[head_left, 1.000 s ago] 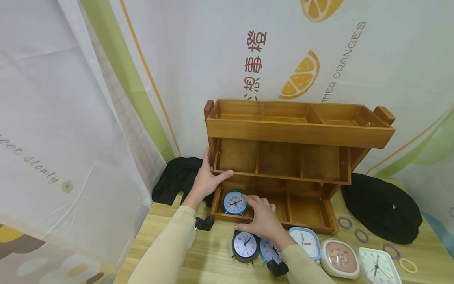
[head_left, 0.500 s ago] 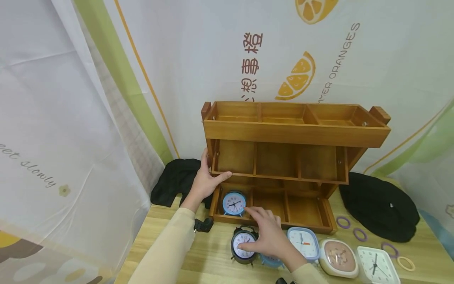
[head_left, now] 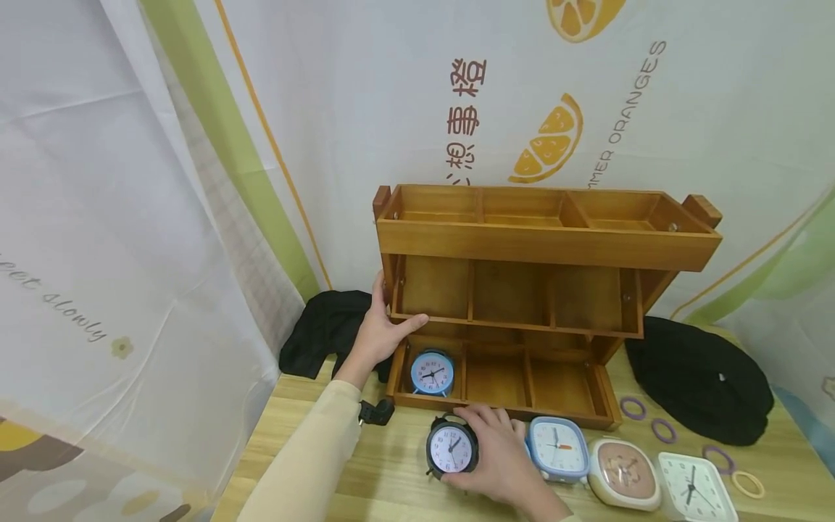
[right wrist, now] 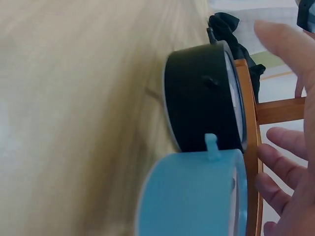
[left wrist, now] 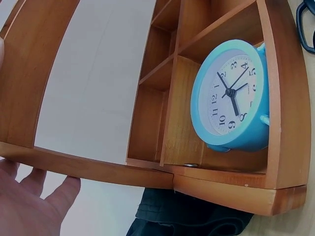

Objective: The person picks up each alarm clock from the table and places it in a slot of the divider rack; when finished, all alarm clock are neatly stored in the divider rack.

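At the left end of a tiered wooden organizer (head_left: 548,243), my left hand (head_left: 378,337) holds the frame, thumb across the middle tier's front edge and fingers along the outer side. A blue round alarm clock (head_left: 432,373) stands in the bottom tier's left compartment; the left wrist view shows this clock (left wrist: 229,96) close up. My right hand (head_left: 499,453) is spread at the right side of a black twin-bell alarm clock (head_left: 450,448) on the table. In the right wrist view its fingers (right wrist: 283,167) look apart from the black clock (right wrist: 202,98). A second blue clock (right wrist: 192,196) is mostly hidden in the head view.
To the right stand a light-blue square clock (head_left: 558,448), a cream clock (head_left: 624,475) and a white square clock (head_left: 696,487). Several rings (head_left: 664,432) lie beyond them. Black cloth (head_left: 326,330) lies left of the organizer, and a black cloth item (head_left: 701,380) right of it.
My right hand has moved from beside the blue clock in the bottom tier down to the black clock on the table. The left hand keeps its place on the organizer.
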`<control>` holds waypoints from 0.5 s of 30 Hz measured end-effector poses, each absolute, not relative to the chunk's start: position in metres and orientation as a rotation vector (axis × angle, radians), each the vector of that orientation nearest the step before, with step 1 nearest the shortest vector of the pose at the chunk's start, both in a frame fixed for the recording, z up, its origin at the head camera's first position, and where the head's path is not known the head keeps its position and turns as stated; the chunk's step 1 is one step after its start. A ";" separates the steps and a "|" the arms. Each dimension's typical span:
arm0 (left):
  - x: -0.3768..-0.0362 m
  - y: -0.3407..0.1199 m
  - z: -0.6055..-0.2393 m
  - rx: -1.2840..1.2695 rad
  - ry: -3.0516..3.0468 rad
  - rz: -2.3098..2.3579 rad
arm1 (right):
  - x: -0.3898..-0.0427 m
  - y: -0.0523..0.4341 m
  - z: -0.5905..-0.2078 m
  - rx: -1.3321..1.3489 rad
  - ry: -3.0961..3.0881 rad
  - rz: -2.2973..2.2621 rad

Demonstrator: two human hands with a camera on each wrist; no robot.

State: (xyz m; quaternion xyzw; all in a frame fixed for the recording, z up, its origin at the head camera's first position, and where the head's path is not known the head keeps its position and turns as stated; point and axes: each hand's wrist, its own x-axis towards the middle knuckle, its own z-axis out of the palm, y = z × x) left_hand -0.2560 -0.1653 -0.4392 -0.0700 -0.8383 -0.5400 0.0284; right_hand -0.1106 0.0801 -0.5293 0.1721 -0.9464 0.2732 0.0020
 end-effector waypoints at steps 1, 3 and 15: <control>-0.256 -0.165 -0.440 -0.214 -2.591 -1.668 | -0.110 0.080 -0.531 0.522 -2.971 0.839; -0.257 -0.165 -0.440 -0.216 -2.597 -1.668 | -0.107 0.079 -0.533 0.482 -2.978 0.817; -0.258 -0.165 -0.442 -0.194 -2.603 -1.657 | -0.101 0.071 -0.534 0.376 -3.031 0.767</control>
